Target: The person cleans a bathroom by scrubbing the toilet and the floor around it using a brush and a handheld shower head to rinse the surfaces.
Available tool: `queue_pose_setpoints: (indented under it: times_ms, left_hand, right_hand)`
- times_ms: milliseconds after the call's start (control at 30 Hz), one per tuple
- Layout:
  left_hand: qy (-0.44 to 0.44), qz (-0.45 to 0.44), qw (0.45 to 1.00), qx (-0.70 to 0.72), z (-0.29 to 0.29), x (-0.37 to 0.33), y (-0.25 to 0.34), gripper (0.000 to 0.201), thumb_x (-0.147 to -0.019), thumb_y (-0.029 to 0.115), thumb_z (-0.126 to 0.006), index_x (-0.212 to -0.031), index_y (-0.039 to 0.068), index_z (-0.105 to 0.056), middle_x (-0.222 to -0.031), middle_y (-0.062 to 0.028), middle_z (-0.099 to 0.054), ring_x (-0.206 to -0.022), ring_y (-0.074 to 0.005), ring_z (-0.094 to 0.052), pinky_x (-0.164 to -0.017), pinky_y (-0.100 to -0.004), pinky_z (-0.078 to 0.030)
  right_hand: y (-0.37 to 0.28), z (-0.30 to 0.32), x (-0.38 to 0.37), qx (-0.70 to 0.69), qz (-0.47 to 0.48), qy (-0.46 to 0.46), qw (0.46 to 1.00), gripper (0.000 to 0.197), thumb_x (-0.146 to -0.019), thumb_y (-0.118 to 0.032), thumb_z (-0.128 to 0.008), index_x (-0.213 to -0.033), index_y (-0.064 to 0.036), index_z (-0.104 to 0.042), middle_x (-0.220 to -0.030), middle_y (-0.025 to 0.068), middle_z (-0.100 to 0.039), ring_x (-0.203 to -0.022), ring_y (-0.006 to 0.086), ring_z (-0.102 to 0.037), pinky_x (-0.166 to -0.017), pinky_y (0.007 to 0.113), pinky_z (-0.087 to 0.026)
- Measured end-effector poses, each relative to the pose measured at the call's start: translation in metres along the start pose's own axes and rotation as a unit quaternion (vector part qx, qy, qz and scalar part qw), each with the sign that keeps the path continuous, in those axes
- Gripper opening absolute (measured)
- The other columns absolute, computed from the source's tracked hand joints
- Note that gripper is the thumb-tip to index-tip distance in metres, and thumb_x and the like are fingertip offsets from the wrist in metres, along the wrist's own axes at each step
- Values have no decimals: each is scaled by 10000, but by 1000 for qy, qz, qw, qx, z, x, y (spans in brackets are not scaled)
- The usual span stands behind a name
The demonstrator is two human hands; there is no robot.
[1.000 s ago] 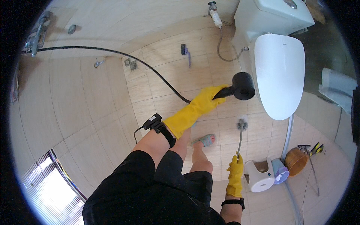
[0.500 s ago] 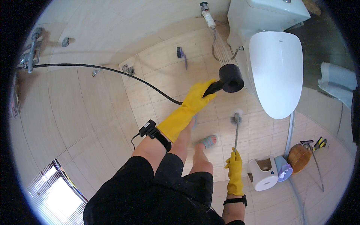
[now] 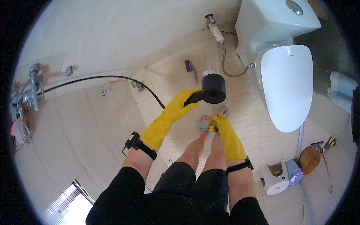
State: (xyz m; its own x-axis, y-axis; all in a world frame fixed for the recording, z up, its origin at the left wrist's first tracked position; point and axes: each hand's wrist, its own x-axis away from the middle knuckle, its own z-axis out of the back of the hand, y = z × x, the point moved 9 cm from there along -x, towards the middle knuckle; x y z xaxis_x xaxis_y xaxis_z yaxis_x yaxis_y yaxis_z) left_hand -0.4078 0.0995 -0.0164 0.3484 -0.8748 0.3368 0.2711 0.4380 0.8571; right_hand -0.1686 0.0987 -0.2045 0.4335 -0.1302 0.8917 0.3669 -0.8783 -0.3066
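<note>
My left hand point(image 3: 176, 107), in a yellow rubber glove, is wrapped round the handle of a black shower head point(image 3: 213, 89). Thin streams of water shoot from it toward the far wall. A black hose point(image 3: 112, 77) runs from the glove to the wall mixer at the left. In its own yellow glove, my right hand point(image 3: 226, 131) grips a long-handled toilet brush point(image 3: 208, 72). The shower head hides most of the brush; only its pale bristle end and a bit of handle show.
A white toilet point(image 3: 287, 88) with closed lid stands at the right. On the tiled floor lies a small purple-handled brush point(image 3: 192, 71). A white stool point(image 3: 275, 179), a blue bin point(image 3: 294, 172) and a wooden bucket point(image 3: 309, 161) stand at the lower right. A metal hose point(image 3: 225, 63) links wall and toilet.
The shower head has shifted left and slightly nearer, still spraying. My right hand has brought the toilet brush up and left, under the spray. My feet have moved, and the view has shifted.
</note>
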Motion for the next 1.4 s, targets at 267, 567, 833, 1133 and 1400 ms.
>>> queue_pose_setpoints:
  times_ms: [267,567,833,1133,1400]
  left_hand:
    - [29,108,993,27,49,-20,-35,512,-820,137,-726,-1287,45,-537,-1136,-141,-607,-1061,-243,-569,-926,-333,-435]
    - [9,171,985,16,92,-48,-157,573,-799,144,-765,-1305,44,-517,-1150,-112,-590,-1061,-202,-566,-918,-307,-442]
    - [-21,169,984,44,171,-33,-210,606,-793,49,-755,-1333,23,-481,-1190,-94,-578,-1016,-168,-584,-874,-276,-460]
    - [-4,105,989,106,188,-1,-248,628,-784,45,-770,-1336,18,-472,-1187,-77,-587,-1019,-149,-586,-873,-272,-466]
    - [4,126,983,131,125,13,-242,614,-779,40,-768,-1324,27,-484,-1225,-89,-574,-1060,-166,-577,-884,-276,-465]
  right_hand:
    - [-73,-97,-78,34,-21,3,999,305,-956,-301,-519,-1165,-81,-553,-750,76,-625,-490,145,-528,-410,310,-416]
    - [-130,-183,-190,-354,187,-95,912,350,-949,-266,-513,-1221,-51,-557,-955,110,-651,-830,206,-633,-709,356,-528]
    - [-215,-205,-238,-91,178,157,967,520,-928,-185,-499,-1430,-89,-406,-858,113,-621,-754,192,-602,-665,322,-510]
    - [-150,-256,-212,102,394,231,884,499,-933,-251,-488,-1399,-86,-421,-1069,258,-642,-905,398,-642,-791,441,-514]
    - [-173,-227,-205,140,490,245,825,470,-926,-242,-498,-1355,-54,-462,-825,188,-662,-709,288,-646,-598,403,-503]
